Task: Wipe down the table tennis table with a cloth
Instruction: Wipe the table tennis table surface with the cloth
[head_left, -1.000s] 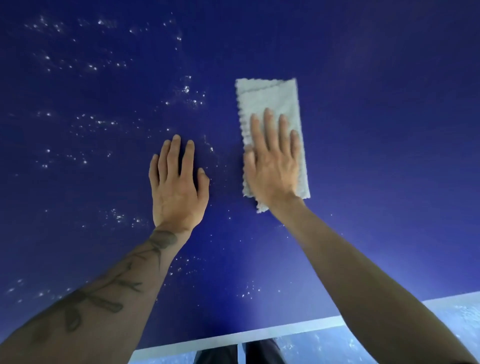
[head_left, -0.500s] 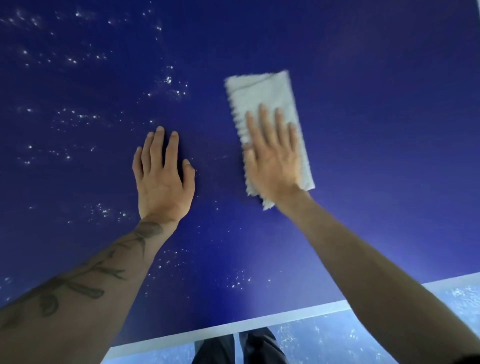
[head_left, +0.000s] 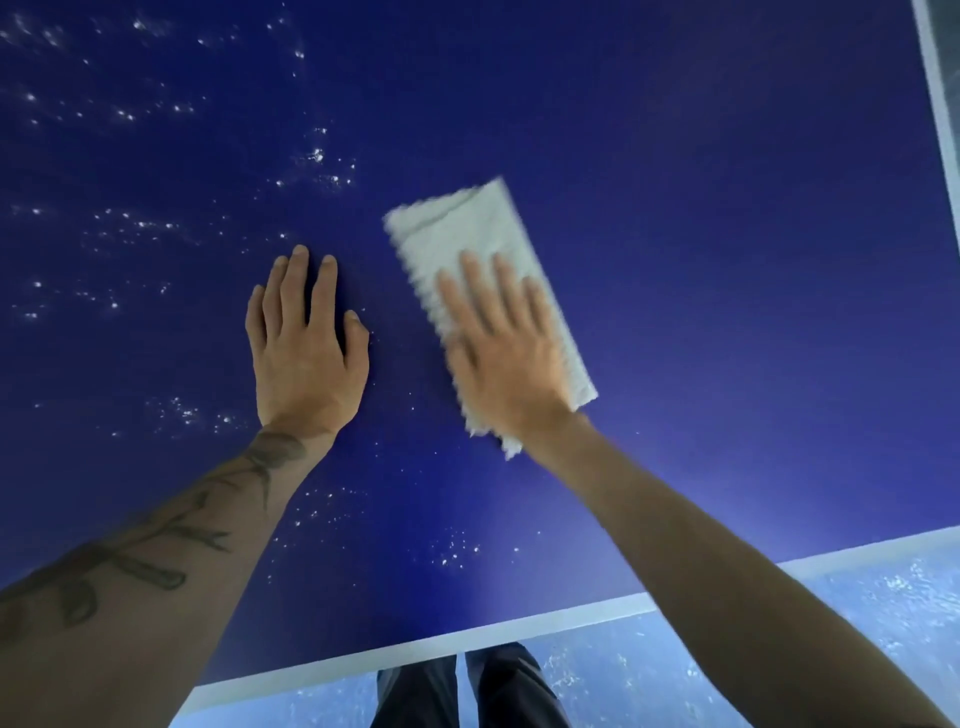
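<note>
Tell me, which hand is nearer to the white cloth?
Right. The right hand lies flat on the cloth, covering its near part. The left hand lies flat on the blue table to the cloth's left, apart from it.

Fluffy cloth (head_left: 470, 244); matt table (head_left: 727, 260)

Pale cloth flat on dark-blue table tennis table, ctr of frame.
Cloth (head_left: 457, 228): whitish-grey, folded into a long rectangle w/ zigzag-cut edges, lying flat, long axis tilted so far end leans left; edges blurred; near half under right hand (head_left: 509, 358), pressed flat on it. Table (head_left: 701, 260): matte deep-blue top fills most of frame; white edge stripe (head_left: 415, 649) runs across bottom, another at upper right; white specks (head_left: 317, 156) scattered over left half & bottom ctr.
</note>
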